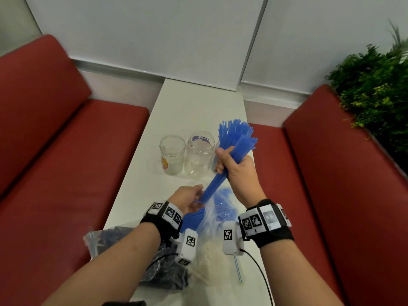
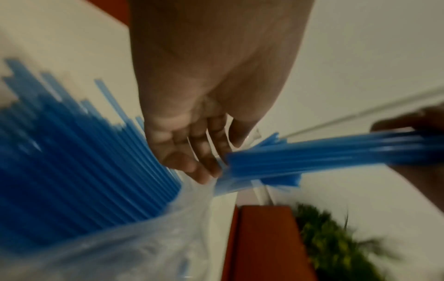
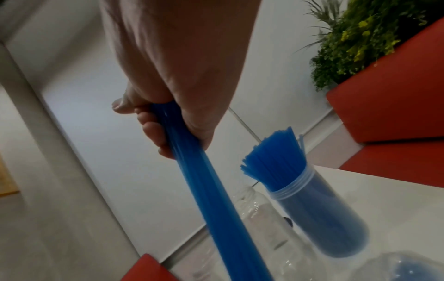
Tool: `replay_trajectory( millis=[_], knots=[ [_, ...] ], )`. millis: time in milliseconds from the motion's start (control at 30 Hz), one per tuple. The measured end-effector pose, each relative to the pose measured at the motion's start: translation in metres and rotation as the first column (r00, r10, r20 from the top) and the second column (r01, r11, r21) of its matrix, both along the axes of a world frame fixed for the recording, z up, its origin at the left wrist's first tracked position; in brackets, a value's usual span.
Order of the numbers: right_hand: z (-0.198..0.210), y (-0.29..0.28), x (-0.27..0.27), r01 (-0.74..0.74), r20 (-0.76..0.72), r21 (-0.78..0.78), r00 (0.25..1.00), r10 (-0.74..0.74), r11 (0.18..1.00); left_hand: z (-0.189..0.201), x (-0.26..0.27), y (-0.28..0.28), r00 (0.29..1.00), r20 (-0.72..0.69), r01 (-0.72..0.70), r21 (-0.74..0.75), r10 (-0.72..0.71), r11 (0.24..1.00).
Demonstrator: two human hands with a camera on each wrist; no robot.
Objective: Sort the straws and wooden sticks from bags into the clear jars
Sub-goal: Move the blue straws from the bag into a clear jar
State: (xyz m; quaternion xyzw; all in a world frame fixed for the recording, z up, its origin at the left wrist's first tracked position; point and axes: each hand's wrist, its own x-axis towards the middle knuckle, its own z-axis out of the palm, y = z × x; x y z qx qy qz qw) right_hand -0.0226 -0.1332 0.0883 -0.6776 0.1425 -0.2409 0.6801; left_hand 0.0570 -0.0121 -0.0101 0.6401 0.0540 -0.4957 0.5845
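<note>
A narrow white tabletop [image 1: 194,102] is flanked by red benches [image 1: 55,120] on the left and right, with a green plant [image 1: 375,85] at the far right. At the near end, a clear bag [image 1: 212,208] with blue straws [image 2: 72,161] in it is held at its mouth by the left hand [image 1: 189,198], whose grip is pinched on the plastic. A dark bag [image 1: 123,241] and a bundle of pale sticks [image 1: 209,259] are seen nearer, partly hidden by the wrists. A bundle of blue straws [image 1: 234,142] is held above the bag in the right hand [image 1: 237,171], the grip wrapped tightly round its middle. Two empty clear jars [image 1: 173,154] are stood side by side at mid-table. In the right wrist view, a third jar [image 3: 312,209] filled with blue straws is seen beside them.
</note>
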Motion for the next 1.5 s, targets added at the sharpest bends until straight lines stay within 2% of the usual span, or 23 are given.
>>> replay_trajectory(
  millis=[33, 67, 100, 133, 167, 233, 300, 333, 367, 533, 633, 867, 1067, 1233, 1300, 1433, 1500],
  knots=[
    [-0.001, -0.012, 0.003, 0.035, -0.009, -0.012, 0.999, -0.035, 0.999, -0.004, 0.001, -0.001, 0.982, 0.170, 0.070, 0.097, -0.086, 0.993],
    [-0.001, -0.025, 0.006, 0.074, -0.017, -0.027, 0.997, -0.075, 0.997, -0.008, 0.002, -0.002, 0.915, 0.340, 0.154, 0.210, -0.219, 0.966],
    [0.001, -0.039, 0.011, 0.115, -0.022, -0.046, 0.993, -0.116, 0.992, -0.011, 0.002, -0.003, 0.800, 0.469, 0.230, 0.337, -0.375, 0.913],
    [0.004, -0.053, 0.018, 0.157, -0.028, -0.068, 0.987, -0.159, 0.985, -0.012, 0.001, -0.004, 0.670, 0.534, 0.283, 0.459, -0.516, 0.842],
    [0.008, -0.067, 0.025, 0.196, -0.032, -0.087, 0.979, -0.200, 0.977, -0.014, -0.002, -0.005, 0.545, 0.554, 0.316, 0.559, -0.629, 0.766],
    [0.018, -0.093, 0.039, 0.259, -0.036, -0.110, 0.964, -0.265, 0.959, -0.020, -0.010, -0.010, 0.335, 0.489, 0.379, 0.712, -0.805, 0.591],
    [0.026, -0.114, 0.053, 0.299, -0.037, -0.131, 0.951, -0.306, 0.945, -0.024, -0.020, -0.012, 0.170, 0.390, 0.390, 0.817, -0.905, 0.425],
    [0.027, -0.123, 0.060, 0.313, -0.035, -0.136, 0.947, -0.320, 0.940, -0.026, -0.024, -0.011, 0.100, 0.354, 0.380, 0.850, -0.930, 0.364],
    [0.027, -0.129, 0.066, 0.324, -0.028, -0.134, 0.943, -0.331, 0.936, -0.030, -0.027, -0.011, 0.056, 0.339, 0.367, 0.868, -0.939, 0.336],
    [0.006, -0.144, 0.091, 0.356, -0.031, -0.120, 0.932, -0.362, 0.927, -0.039, -0.031, -0.011, 0.001, 0.273, 0.266, 0.927, -0.962, 0.263],
    [-0.014, -0.145, 0.099, 0.350, -0.011, -0.089, 0.936, -0.353, 0.932, -0.038, -0.027, -0.017, -0.030, 0.281, 0.257, 0.930, -0.959, 0.264],
    [-0.057, -0.142, 0.106, 0.385, -0.010, 0.013, 0.923, -0.385, 0.923, -0.046, -0.020, -0.025, -0.023, 0.290, 0.247, 0.929, -0.957, 0.276],
    [-0.093, -0.137, 0.102, 0.415, -0.125, 0.074, 0.906, -0.405, 0.907, -0.051, -0.017, -0.025, -0.048, 0.285, 0.250, 0.931, -0.957, 0.265],
    [-0.097, -0.135, 0.098, 0.414, -0.165, 0.065, 0.902, -0.399, 0.908, -0.049, -0.015, -0.025, -0.062, 0.289, 0.261, 0.929, -0.955, 0.264],
    [-0.097, -0.132, 0.094, 0.407, -0.176, 0.051, 0.903, -0.393, 0.912, -0.049, -0.015, -0.025, -0.054, 0.279, 0.265, 0.930, -0.959, 0.256],
    [-0.096, -0.126, 0.085, 0.378, -0.184, 0.062, 0.914, -0.362, 0.924, -0.045, -0.015, -0.027, 0.014, 0.266, 0.278, 0.925, -0.964, 0.260],
    [-0.089, -0.126, 0.080, 0.362, -0.152, 0.013, 0.922, -0.356, 0.932, -0.042, -0.016, -0.026, 0.016, 0.245, 0.301, 0.923, -0.969, 0.238]
  ],
)
